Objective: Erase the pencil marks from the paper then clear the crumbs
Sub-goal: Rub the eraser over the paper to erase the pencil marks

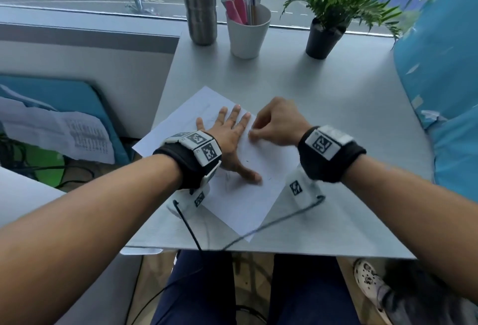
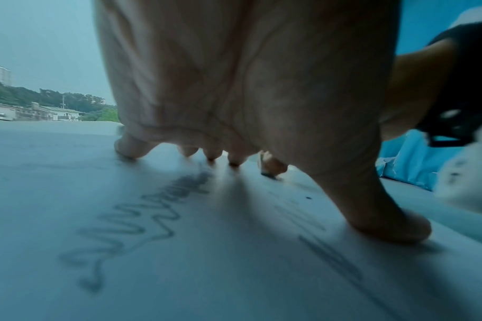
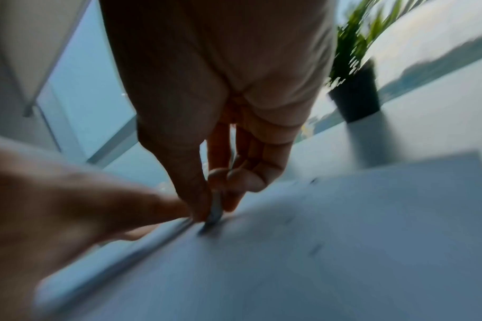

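Grey table (image 1: 336, 107) by the window, with the paper (image 1: 243, 203) lying slantwise at the centre of the head view. Left hand (image 1: 227, 130) lies flat on it, fingers spread and straight, thumb pressed down toward lower right. Right hand (image 1: 276, 122) arches just beside it, fingers curled, pinching a small eraser (image 3: 215, 211) whose tip touches the sheet. Pencil scribbles (image 2: 140, 225) show beneath the left palm.

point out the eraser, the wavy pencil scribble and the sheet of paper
small grey eraser (image 3: 215, 211): right wrist view, its lower end by the paper
dark wavy pencil scribble (image 2: 140, 225): left wrist view, mid-line
white paper sheet (image 1: 240, 205): head view, bare near part
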A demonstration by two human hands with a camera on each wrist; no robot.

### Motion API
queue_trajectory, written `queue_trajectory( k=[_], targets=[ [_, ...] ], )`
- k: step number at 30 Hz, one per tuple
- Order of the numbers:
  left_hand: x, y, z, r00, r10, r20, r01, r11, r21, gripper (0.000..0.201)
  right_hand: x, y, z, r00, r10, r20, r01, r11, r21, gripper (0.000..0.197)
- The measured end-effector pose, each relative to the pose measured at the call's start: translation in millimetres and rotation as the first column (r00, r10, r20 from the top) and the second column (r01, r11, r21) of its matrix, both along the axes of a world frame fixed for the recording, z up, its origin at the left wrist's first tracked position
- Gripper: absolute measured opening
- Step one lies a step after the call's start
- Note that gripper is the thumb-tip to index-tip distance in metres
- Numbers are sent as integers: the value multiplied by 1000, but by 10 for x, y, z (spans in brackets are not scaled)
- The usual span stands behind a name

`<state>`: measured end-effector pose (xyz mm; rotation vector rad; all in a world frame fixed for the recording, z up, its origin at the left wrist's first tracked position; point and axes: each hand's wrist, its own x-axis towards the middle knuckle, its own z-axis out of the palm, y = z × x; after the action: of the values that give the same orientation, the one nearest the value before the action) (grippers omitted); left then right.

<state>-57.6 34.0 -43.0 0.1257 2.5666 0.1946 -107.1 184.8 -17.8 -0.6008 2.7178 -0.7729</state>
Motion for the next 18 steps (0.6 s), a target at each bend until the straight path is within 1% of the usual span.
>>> queue_trajectory(
  k=[2,3,6,7,9,10,11,12,14,15,16,18],
  targets=[
    [2,6,3,1000,1,-2,-1,1000,-6,155,-112,30,28,995,-89,-49,88,996,-9,12],
    [9,15,7,1000,2,0,-2,1000,-8,155,-40,-8,11,996,-74,-56,73,997,-13,9],
    [14,40,11,1000,1,-1,-1,1000,-15,153,325,-137,-36,990,134,-39,-134,991,-7,4],
    [14,33,17,1000,0,0,0,1000,-17,153,281,-109,-2,992,122,-26,-122,993,4,5],
    [13,18,25,1000,-2,-2,2,1000,-14,155,-7,-1,52,999,-46,-24,47,999,24,9],
    [15,14,32,1000,-2,2,2,1000,-13,155,-105,45,78,994,-104,-36,105,994,27,10],
    [21,17,28,1000,0,10,0,1000,-11,155,-110,60,63,993,-113,-40,114,993,24,9],
    [19,23,23,1000,1,13,-1,1000,-12,155,-41,32,35,996,-79,-37,80,997,21,7],
    [18,37,14,1000,0,15,1,1000,-15,156,217,-45,-29,997,72,-30,-71,997,23,5],
    [14,35,15,1000,-2,13,2,1000,-14,156,265,-34,-35,995,95,-9,-95,995,7,5],
    [13,29,20,1000,-2,14,2,1000,-11,156,208,4,-24,998,55,6,-55,998,8,5],
    [22,11,16,1000,0,19,0,1000,-6,155,-2,108,-12,995,-101,-9,101,995,-13,7]
  ],
)
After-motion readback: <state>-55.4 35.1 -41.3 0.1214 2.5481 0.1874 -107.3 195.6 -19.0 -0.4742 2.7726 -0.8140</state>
